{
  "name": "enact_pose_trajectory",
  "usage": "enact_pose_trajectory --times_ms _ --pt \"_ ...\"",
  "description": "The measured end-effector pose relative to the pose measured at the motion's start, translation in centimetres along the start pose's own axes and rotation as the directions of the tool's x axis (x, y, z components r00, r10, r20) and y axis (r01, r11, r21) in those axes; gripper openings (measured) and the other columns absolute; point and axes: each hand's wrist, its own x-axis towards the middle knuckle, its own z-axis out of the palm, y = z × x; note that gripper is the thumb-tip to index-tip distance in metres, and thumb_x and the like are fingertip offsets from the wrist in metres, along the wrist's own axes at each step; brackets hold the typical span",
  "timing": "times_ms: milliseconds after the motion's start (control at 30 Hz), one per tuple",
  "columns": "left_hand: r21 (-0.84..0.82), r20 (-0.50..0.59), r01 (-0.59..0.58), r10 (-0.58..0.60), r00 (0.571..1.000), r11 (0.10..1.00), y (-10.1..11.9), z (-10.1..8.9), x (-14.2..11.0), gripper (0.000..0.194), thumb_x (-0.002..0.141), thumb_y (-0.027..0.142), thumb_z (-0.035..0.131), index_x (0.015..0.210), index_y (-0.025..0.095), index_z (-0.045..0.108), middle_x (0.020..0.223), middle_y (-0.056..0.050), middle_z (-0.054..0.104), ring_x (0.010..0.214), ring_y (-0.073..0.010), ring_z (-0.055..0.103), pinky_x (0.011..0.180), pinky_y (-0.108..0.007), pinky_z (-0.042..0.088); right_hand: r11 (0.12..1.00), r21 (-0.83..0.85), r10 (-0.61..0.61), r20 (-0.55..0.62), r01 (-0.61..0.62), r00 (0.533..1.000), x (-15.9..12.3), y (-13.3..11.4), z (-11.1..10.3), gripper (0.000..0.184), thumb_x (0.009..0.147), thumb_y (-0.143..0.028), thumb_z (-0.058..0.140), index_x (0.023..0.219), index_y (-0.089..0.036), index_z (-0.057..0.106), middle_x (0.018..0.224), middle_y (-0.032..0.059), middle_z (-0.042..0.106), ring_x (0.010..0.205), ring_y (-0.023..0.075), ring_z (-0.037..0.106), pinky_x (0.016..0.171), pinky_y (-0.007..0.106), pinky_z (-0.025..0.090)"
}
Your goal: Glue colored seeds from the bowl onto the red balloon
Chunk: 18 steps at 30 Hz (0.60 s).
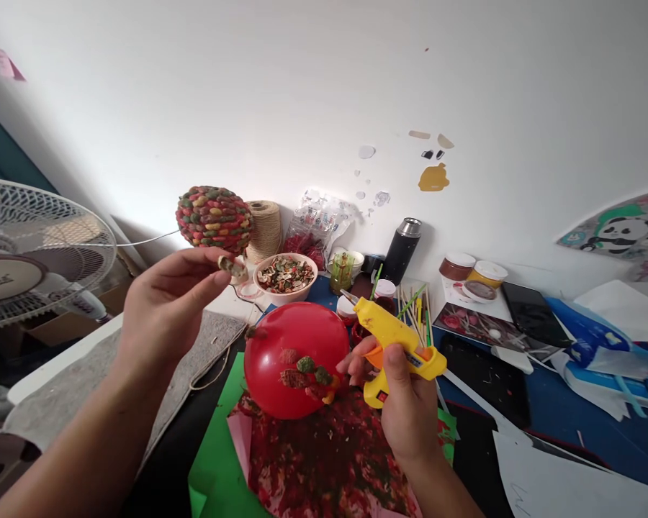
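Note:
My left hand is raised at the left, pinching a small peanut shell with its pale hollow side partly showing. In my right hand is a yellow hot glue gun, its nozzle pointing up and to the left. Between the hands, a red balloon rests over the paint-stained paper. Several coloured peanut shells are stuck on its front and lower right. The right hand's fingertips are close beside the balloon; whether they touch it, I cannot tell.
Behind stand a shell-covered ball, a twine spool, a bowl of shells and a black thermos. Green paper lies under the stained sheet. A fan is at the left, a phone at the right.

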Motion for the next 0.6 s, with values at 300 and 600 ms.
enact_pose_trajectory --times_ms 300,600 --pt "0.478 0.556 -0.609 0.319 0.768 0.633 2.7 -3.3 -4.8 0.032 0.105 0.012 0.08 0.127 0.035 0.085 0.11 -0.001 0.088 0.098 -0.0248 0.08 0.091 -0.042 0.061 0.991 -0.129 -0.01 0.037 0.015 0.999 -0.4 1.0 -0.7 0.054 0.114 -0.07 0.071 0.093 -0.023 0.087 0.095 0.0121 0.09 0.088 0.0305 0.087 0.063 0.033 0.066" --pt "0.476 0.678 -0.737 0.334 0.655 0.48 2.2 -3.8 -5.4 0.02 0.111 0.013 0.075 0.124 0.027 0.076 0.108 -0.004 0.09 0.101 -0.0257 0.081 0.094 -0.041 0.058 0.99 -0.136 0.03 0.045 -0.024 0.999 -0.1 0.9 -1.0 0.053 0.113 -0.069 0.073 0.092 -0.023 0.086 0.095 0.0135 0.09 0.09 0.0323 0.087 0.064 0.034 0.066"
